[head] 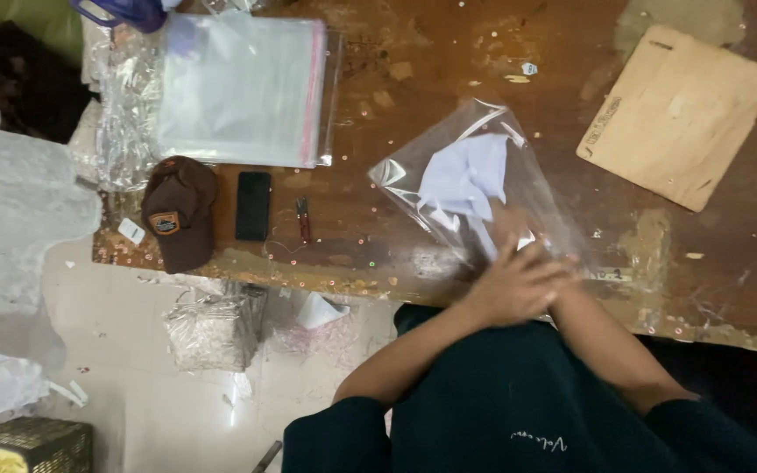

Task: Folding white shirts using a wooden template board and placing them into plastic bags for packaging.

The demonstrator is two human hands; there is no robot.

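Observation:
A clear plastic bag point(475, 188) with a white folded piece point(466, 175) inside lies on the worn brown table point(449, 61). My left hand point(514, 285) lies flat on the bag's near end, fingers spread. My right hand point(510, 229) is slid under or into the bag's near opening, mostly hidden beneath my left hand and the plastic. Both forearms cross just above my dark green shirt.
A stack of clear bags with a red strip point(243, 88) lies at the far left, a brown cap point(179, 210), a black phone point(253, 205) and small snips point(303, 219) near the edge. A brown board point(681, 114) lies far right. Crumpled plastic point(212, 328) sits on the floor.

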